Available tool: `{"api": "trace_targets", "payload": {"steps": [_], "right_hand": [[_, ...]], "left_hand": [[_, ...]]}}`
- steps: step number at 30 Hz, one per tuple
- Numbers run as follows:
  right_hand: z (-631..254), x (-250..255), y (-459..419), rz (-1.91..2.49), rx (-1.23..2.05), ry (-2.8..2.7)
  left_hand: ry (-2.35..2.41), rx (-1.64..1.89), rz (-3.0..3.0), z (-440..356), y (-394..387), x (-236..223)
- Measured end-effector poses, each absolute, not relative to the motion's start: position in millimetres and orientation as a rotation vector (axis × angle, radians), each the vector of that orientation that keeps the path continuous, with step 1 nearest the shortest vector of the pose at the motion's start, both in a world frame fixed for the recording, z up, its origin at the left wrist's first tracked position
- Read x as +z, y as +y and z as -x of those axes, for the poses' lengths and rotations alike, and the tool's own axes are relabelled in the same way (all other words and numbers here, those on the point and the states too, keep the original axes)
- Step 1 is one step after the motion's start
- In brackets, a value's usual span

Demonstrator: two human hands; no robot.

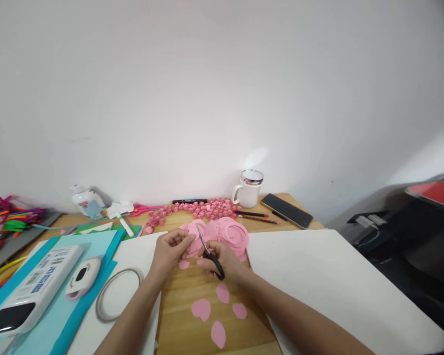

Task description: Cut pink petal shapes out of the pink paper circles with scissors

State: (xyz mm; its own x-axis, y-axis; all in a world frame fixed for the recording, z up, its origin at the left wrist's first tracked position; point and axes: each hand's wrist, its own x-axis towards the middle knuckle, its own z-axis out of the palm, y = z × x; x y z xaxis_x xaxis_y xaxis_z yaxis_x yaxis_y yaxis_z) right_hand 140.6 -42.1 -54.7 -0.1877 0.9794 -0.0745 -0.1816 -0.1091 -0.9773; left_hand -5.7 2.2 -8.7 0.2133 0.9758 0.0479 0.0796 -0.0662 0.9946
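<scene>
My right hand is closed round the black handles of a pair of scissors, whose blades point up and to the left. Opposite it, my left hand pinches a piece of pink paper close to the blade tips. How much of that paper lies between the fingers is partly hidden. Behind both hands sits a pile of curled pink paper strips. Several cut pink petals are scattered on the wooden table in front of me.
White sheets flank the wood. On the left lie a tape ring, a white device, a bottle and pipe cleaners. Pink rolled buds, a mug, pencils and a phone line the back.
</scene>
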Motion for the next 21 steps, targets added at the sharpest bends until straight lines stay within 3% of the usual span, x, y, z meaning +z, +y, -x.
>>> {"api": "trace_targets", "payload": {"steps": [11, 14, 18, 21], "right_hand": [[-137, -57, -43, 1.019, 1.476, -1.153], [-136, -53, -45, 1.023, 1.29, -1.15], [-139, -42, -49, 1.067, 0.863, -1.109], [-143, -37, -49, 1.078, 0.79, -1.086]], "left_hand": [[1.043, 1.346, -1.291, 13, 15, -23], [1.05, 1.427, -1.269, 14, 19, -23], [0.966, 1.282, -1.285, 12, 17, -21], [0.905, 1.187, -1.369, 11, 12, -19]]}}
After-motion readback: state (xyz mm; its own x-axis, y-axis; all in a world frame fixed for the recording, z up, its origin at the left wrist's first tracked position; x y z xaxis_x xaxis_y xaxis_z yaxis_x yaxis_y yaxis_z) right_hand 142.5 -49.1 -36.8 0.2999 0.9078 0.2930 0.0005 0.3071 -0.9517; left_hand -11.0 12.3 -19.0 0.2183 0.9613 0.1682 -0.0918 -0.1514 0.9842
